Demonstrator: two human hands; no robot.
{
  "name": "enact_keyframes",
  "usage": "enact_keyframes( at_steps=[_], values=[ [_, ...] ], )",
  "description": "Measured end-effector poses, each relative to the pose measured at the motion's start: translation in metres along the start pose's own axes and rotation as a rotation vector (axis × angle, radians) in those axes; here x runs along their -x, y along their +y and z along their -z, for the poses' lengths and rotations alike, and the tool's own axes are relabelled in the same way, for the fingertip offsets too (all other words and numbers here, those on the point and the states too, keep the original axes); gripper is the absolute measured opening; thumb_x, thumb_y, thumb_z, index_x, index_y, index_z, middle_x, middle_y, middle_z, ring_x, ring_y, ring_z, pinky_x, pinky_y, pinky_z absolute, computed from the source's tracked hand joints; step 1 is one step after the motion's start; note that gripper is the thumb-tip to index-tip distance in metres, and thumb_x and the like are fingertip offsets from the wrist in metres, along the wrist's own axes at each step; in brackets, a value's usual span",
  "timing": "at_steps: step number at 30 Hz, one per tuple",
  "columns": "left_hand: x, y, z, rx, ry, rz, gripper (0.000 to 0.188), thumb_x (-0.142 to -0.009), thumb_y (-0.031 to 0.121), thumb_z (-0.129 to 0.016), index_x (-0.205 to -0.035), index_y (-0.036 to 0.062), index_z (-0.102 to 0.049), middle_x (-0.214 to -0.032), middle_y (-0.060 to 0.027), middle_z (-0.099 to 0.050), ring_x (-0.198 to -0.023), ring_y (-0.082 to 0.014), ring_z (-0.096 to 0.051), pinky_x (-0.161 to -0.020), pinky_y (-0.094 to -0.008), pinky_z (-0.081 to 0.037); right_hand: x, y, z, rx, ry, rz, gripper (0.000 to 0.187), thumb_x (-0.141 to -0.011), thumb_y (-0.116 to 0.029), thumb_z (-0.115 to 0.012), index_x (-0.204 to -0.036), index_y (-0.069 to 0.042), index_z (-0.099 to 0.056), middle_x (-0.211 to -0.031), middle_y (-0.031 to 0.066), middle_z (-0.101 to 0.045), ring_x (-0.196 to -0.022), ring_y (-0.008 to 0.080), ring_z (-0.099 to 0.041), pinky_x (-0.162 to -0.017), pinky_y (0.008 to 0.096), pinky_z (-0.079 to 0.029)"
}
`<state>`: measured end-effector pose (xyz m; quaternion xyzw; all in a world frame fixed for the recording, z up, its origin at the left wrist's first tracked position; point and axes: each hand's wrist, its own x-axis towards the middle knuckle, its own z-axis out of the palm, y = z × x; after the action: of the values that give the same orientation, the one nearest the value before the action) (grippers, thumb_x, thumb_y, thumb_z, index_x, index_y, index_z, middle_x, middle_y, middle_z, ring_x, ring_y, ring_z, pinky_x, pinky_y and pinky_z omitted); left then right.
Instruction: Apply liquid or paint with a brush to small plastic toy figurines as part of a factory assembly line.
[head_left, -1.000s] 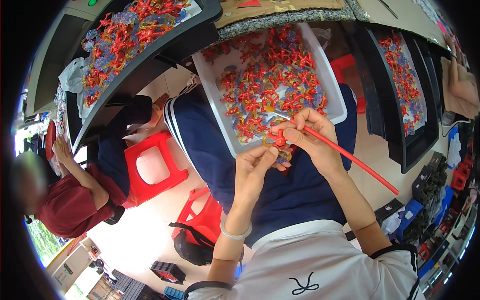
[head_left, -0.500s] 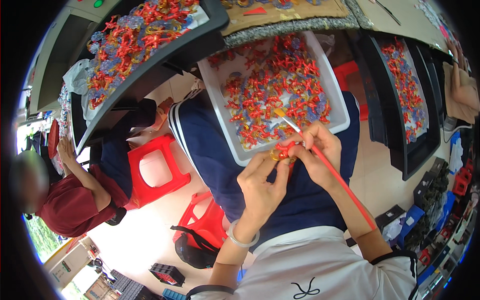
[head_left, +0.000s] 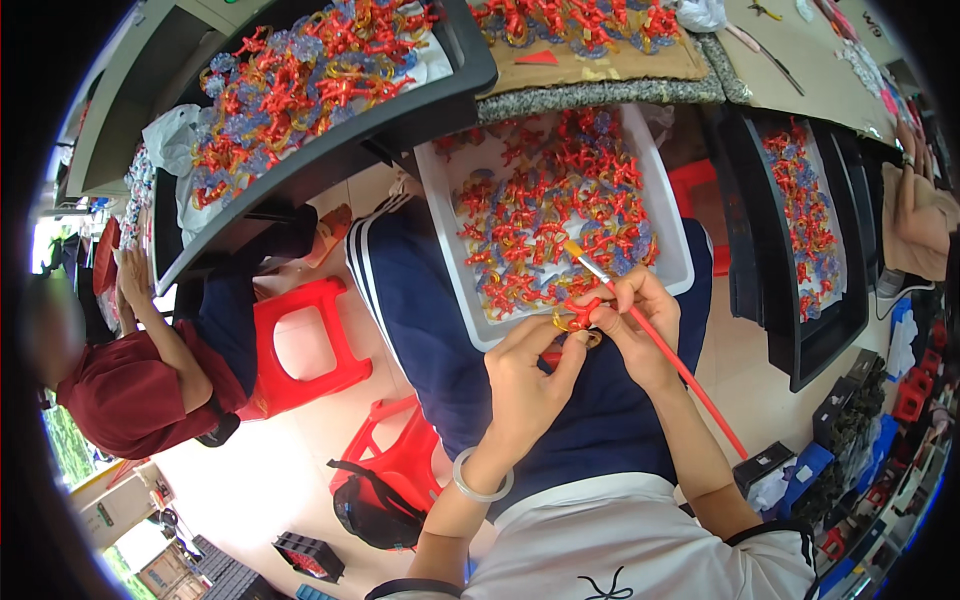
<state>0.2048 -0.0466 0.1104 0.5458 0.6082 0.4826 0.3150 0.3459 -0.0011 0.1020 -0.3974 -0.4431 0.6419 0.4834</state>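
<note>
Between thumb and fingers of my left hand (head_left: 530,378) is pinched a small red toy figurine (head_left: 579,317) with clear yellow parts. My right hand (head_left: 642,325) is closed around a long red paintbrush (head_left: 690,378), its yellow bristle tip pointing up and left over the tray. The right thumb and fingertips also meet the figurine's right side. Beneath and beyond my hands, a white tray (head_left: 682,262) rests across my lap, loaded with many similar red, yellow and bluish translucent pieces (head_left: 560,215). My fingers hide part of the held figurine.
A black tray (head_left: 330,135) heaped with such pieces stands at upper left. More pieces lie on a brown board (head_left: 590,68) ahead. Another black tray (head_left: 765,200) is at right. Red stools (head_left: 310,345) and a seated person in maroon (head_left: 135,385) are at left.
The whole view has shifted, so the tray and worktop sit lower in the picture. The figurine is turned slightly between my fingers, and the brush remains in my right hand.
</note>
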Motion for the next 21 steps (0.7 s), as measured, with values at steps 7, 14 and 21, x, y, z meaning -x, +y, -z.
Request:
enact_keyframes(
  at_steps=[7,14,21],
  values=[
    [0.002,0.003,0.009,0.592,-0.153,0.468,0.018,-0.091,0.005,-0.060,-0.099,-0.0094,-0.067,-0.082,-0.0093,-0.069,-0.071,-0.0113,-0.065,-0.063,-0.0233,-0.053,-0.005,-0.010,-0.002,-0.203,-0.038,-0.017,0.023,-0.088,-0.003,-0.065,-0.088,-0.008,-0.043,-0.103,0.0175,-0.065,-0.095,0.0154,-0.062,-0.088,0.0303,-0.050],
    [0.008,0.007,0.013,0.594,-0.181,0.483,0.019,-0.093,0.005,-0.056,-0.093,-0.0103,-0.067,-0.084,-0.0123,-0.068,-0.073,-0.0148,-0.065,-0.068,-0.0267,-0.054,0.001,-0.011,-0.001,-0.173,-0.058,-0.043,0.021,-0.088,-0.002,-0.063,-0.088,-0.008,-0.043,-0.101,0.0176,-0.066,-0.091,0.0139,-0.062,-0.086,0.0299,-0.050],
    [0.012,-0.002,0.015,0.731,-0.254,0.533,0.029,-0.096,0.014,-0.052,-0.097,-0.0104,-0.066,-0.089,-0.0187,-0.069,-0.072,-0.0204,-0.067,-0.068,-0.0282,-0.054,0.005,-0.011,-0.002,-0.161,-0.057,-0.031,0.019,-0.090,-0.004,-0.062,-0.087,-0.008,-0.043,-0.101,0.0179,-0.066,-0.094,0.0151,-0.063,-0.086,0.0306,-0.050]
  ],
)
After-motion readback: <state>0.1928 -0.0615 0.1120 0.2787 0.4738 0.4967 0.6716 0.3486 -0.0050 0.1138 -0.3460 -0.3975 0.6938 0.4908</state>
